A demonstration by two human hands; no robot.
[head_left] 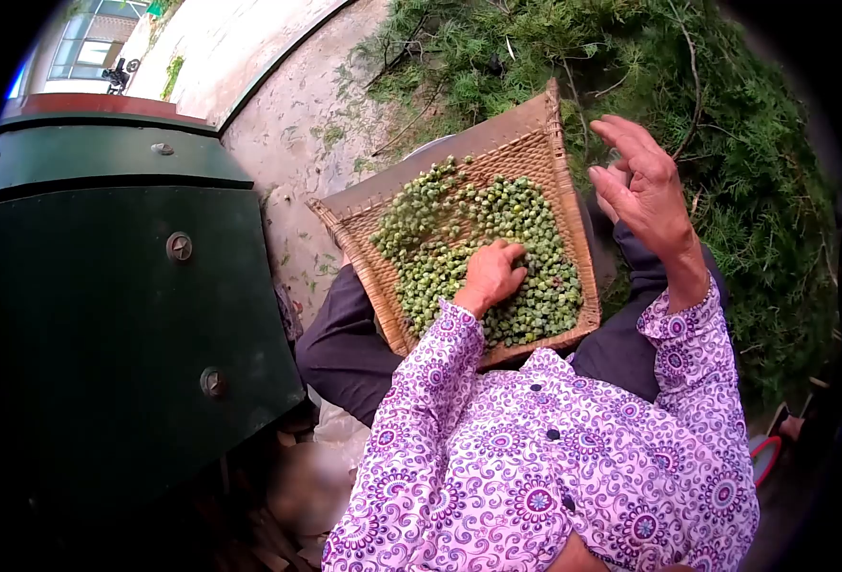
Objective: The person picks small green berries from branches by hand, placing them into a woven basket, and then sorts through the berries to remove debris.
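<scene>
Purple and white shirt (574,458), with curly shapes and round flowers on it, is nearest, and it has dark buttons (553,435) down the front. Just past it, dark pants (345,334) cover the person's bent legs. On the lap sits a woven basket (574,214), low and wide, with a smooth flat strip (488,138) along its far side. Lots of small green balls (535,214) lie in the basket, and some bare weave shows between them near the far side. The left hand (492,274) is down on the green balls, near the middle of the basket, with its back facing up and its fingers bent. Its fingertips are hidden, so I cannot tell if it is gripping any balls. The right hand (640,186) is up in the air, just to the right of the basket, with its thumb and fingers apart. Leafy green branches (726,191) make a big pile on the far side and all down the right. On the left stands a big dark green panel (97,315) with round knobs (179,248) on it. Gray ground (292,143) shows between the panel and the branches. Far away on the left is a window (87,48).
</scene>
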